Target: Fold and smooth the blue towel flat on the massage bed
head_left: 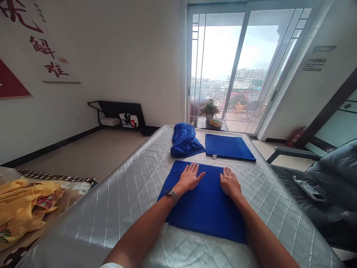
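A blue cloth (206, 208), spread out in a flat rectangle, lies on the silver quilted cover right in front of me. My left hand (190, 177) rests palm down near its far left part, fingers stretched forward and thumb out to the side. On the far right part of the same cloth lies my right hand (230, 182), also palm down with straight fingers. Beyond it, a neatly folded blue cloth (230, 146) with a small white tag sits to the right. Left of that is a crumpled blue cloth (184, 139) in a loose heap.
The silver quilted cover (111, 208) spreads over the large surface under the cloths. A dark armchair (295, 178) holding a power strip (309, 189) stands at right. Yellow fabric (25, 208) lies at left. Past the far edge are a potted plant (209, 108) and a sliding glass door (217, 56).
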`<act>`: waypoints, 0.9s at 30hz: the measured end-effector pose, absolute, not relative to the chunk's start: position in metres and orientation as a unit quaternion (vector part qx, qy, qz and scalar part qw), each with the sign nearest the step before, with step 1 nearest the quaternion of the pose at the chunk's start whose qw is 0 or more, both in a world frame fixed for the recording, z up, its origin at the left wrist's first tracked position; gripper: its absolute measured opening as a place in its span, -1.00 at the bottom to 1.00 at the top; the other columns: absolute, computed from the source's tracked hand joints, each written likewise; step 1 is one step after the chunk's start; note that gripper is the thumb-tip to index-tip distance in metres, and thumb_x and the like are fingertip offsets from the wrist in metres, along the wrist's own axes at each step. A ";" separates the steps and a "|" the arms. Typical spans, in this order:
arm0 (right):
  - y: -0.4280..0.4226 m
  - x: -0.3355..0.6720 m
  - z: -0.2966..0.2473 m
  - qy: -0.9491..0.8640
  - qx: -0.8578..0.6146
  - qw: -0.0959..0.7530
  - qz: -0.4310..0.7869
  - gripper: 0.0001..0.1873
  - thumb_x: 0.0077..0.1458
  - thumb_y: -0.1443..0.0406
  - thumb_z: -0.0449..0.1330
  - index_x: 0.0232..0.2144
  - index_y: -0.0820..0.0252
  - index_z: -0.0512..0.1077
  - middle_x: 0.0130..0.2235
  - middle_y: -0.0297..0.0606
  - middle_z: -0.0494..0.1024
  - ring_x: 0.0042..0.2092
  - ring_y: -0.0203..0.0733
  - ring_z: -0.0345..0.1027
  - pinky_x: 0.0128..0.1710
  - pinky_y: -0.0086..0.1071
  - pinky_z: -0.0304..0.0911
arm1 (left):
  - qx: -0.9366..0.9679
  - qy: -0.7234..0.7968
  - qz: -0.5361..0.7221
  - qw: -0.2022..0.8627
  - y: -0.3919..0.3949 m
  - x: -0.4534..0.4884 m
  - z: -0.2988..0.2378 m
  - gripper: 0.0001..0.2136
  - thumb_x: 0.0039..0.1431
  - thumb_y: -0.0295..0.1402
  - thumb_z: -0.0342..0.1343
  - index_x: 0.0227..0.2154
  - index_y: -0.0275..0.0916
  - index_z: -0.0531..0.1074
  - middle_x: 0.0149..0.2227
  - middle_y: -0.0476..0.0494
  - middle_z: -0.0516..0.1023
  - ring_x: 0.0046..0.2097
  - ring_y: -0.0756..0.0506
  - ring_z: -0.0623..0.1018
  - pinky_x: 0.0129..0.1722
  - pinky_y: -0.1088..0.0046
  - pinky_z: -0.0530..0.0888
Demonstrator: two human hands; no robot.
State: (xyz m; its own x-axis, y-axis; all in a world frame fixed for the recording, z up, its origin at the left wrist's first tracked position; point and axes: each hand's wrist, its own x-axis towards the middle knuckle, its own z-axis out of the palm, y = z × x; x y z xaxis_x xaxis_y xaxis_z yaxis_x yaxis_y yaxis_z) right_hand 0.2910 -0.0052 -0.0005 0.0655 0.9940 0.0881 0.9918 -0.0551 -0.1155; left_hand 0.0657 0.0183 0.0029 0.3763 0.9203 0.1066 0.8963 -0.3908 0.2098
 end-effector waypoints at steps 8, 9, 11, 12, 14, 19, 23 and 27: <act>-0.002 0.295 -0.006 -0.684 -0.727 0.062 0.001 -0.30 0.34 0.17 -0.30 0.36 0.52 0.00 0.41 0.00 -0.01 0.42 -0.07 -0.20 0.37 -0.21 -0.22 | 0.769 0.631 0.093 0.051 0.024 -0.012 0.003 -0.20 0.36 0.14 -0.47 0.38 -0.46 -0.03 0.42 -0.39 -0.06 0.43 -0.25 -0.05 0.37 0.13 -0.02; -0.001 0.295 -0.006 -0.684 -0.727 0.060 -0.001 -0.30 0.34 0.17 -0.30 0.36 0.52 0.00 0.41 0.00 -0.01 0.42 -0.07 -0.20 0.36 -0.21 -0.22 | 0.768 0.630 0.099 0.052 0.024 -0.012 0.001 -0.20 0.36 0.14 -0.47 0.38 -0.46 -0.03 0.42 -0.39 -0.06 0.43 -0.26 -0.05 0.37 0.12 -0.02; -0.001 0.295 -0.006 -0.683 -0.728 0.055 -0.005 -0.31 0.34 0.17 -0.30 0.36 0.52 0.00 0.41 0.01 -0.01 0.42 -0.07 -0.20 0.36 -0.21 -0.21 | 0.769 0.628 0.110 0.053 0.024 -0.010 -0.001 -0.20 0.36 0.15 -0.46 0.38 -0.43 -0.02 0.42 -0.37 -0.05 0.43 -0.26 -0.04 0.36 0.11 -0.01; -0.001 0.295 -0.005 -0.683 -0.729 0.052 -0.005 -0.31 0.34 0.17 -0.30 0.36 0.52 0.00 0.41 0.01 -0.02 0.42 -0.07 -0.20 0.36 -0.20 -0.21 | 0.770 0.626 0.114 0.053 0.025 -0.009 -0.001 -0.21 0.36 0.15 -0.46 0.38 -0.41 -0.01 0.42 -0.36 -0.04 0.43 -0.26 -0.03 0.36 0.10 -0.01; 0.000 0.296 -0.005 -0.684 -0.728 0.046 -0.005 -0.31 0.34 0.17 -0.30 0.36 0.52 0.00 0.41 0.01 -0.03 0.42 -0.07 -0.21 0.37 -0.20 -0.20 | 0.771 0.622 0.123 0.054 0.025 -0.009 -0.002 -0.22 0.36 0.14 -0.45 0.38 -0.39 0.00 0.41 -0.35 -0.02 0.42 -0.26 -0.02 0.36 0.09 -0.01; 0.002 0.301 -0.004 -0.695 -0.718 0.023 0.004 -0.30 0.36 0.15 -0.29 0.37 0.54 -0.03 0.42 0.03 -0.04 0.43 -0.08 -0.23 0.37 -0.20 -0.20 | 0.772 0.619 0.134 0.060 0.027 -0.016 0.001 -0.24 0.35 0.15 -0.41 0.36 -0.33 0.07 0.40 -0.31 0.04 0.41 -0.24 0.03 0.35 0.11 0.02; 0.001 0.306 -0.005 -0.707 -0.707 0.029 0.010 -0.31 0.37 0.15 -0.29 0.37 0.52 -0.05 0.42 0.01 -0.06 0.43 -0.11 -0.25 0.37 -0.20 -0.22 | 0.773 0.617 0.134 0.056 0.028 -0.021 0.001 -0.27 0.36 0.13 -0.41 0.35 -0.31 0.10 0.40 -0.29 0.06 0.40 -0.21 0.08 0.35 0.15 0.01; -0.003 0.304 -0.005 -0.695 -0.718 0.043 0.014 -0.32 0.37 0.15 -0.30 0.38 0.48 -0.06 0.42 -0.03 -0.05 0.43 -0.14 -0.28 0.38 -0.23 -0.25 | 0.773 0.620 0.119 0.062 0.030 -0.023 -0.002 -0.24 0.37 0.13 -0.43 0.38 -0.39 0.00 0.42 -0.31 -0.01 0.41 -0.22 0.04 0.36 0.14 -0.03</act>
